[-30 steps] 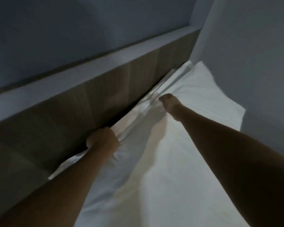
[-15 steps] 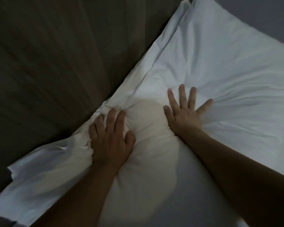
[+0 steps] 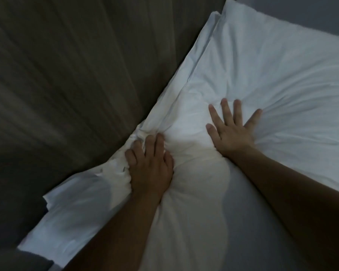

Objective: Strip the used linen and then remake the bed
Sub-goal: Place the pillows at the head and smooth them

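At the far left we see the dark brown wood-grain headboard panel [image 3: 76, 85] running diagonally across the view, blurred in the dim light. Against its lower edge lies the loose white flap of the pillowcase [image 3: 76, 194], creased and spread flat beside the panel. Next comes our left hand [image 3: 150, 165], palm down on the plump white fabric pillow [image 3: 262, 79]; its fingers [image 3: 159, 145] lie close together and curl into a bunch of gathered cloth at the pillow's edge, just beside the headboard. The fabric puckers around those fingertips. A little to the right, our right hand [image 3: 232, 132] presses flat on the pillow's top, fingers [image 3: 226, 110] straight and spread apart, the thumb angled out to the right. Creases radiate from under that palm. The pillow itself stretches up toward the upper right corner, its long edge touching the headboard.
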The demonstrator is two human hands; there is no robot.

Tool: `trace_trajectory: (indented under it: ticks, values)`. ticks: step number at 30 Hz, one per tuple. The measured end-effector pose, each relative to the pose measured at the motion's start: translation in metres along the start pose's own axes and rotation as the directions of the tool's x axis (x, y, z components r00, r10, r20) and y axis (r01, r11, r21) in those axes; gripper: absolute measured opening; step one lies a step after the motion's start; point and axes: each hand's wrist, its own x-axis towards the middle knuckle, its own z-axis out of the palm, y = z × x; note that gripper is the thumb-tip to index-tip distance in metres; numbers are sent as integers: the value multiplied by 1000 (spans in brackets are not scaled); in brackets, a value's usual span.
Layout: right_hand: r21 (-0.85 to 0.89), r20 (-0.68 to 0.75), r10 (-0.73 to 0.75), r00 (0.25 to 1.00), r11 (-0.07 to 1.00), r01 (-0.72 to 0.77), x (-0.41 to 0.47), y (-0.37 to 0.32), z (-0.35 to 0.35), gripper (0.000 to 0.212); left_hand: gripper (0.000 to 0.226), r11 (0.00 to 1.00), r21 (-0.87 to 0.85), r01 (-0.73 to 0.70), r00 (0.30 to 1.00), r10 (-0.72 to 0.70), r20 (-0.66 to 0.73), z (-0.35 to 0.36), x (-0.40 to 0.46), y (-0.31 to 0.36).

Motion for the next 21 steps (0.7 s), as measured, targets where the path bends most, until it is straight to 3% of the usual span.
trace_trajectory:
  ticks: [4, 8, 12, 14, 17, 19, 21]
  values:
    - [-71, 3, 29, 1000, 997, -29, -19, -16, -2, 62, 32, 990, 22, -137, 985, 134, 108, -6, 10, -1]
    - [-1, 27, 50, 998, 999, -50, -43, -28, -14, 62, 38, 973, -20, -232, 951, 231, 203, -38, 9, -15]
    - [148, 161, 20, 987, 988, -44, -74, -46, -44, 62, 41, 978, -81, -190, 972, 199, 122, -63, -5, -54]
    - [169, 113, 7, 994, 985, -26, -108, -51, -64, 62, 46, 976, -117, -184, 972, 198, 125, -61, -11, -60]
    - [55, 9, 190, 982, 980, -190, -177, -31, -86, 66, 54, 968, -211, -136, 975, 168, 143, -51, -9, -52]
    - [74, 113, 398, 910, 910, -407, -212, -20, -87, 64, 38, 981, -183, -64, 984, 93, 151, -53, -12, -46]
    - [54, 172, 474, 864, 871, -488, -228, -22, -79, 61, 31, 995, -103, 6, 996, 3, 92, -62, -25, -42]
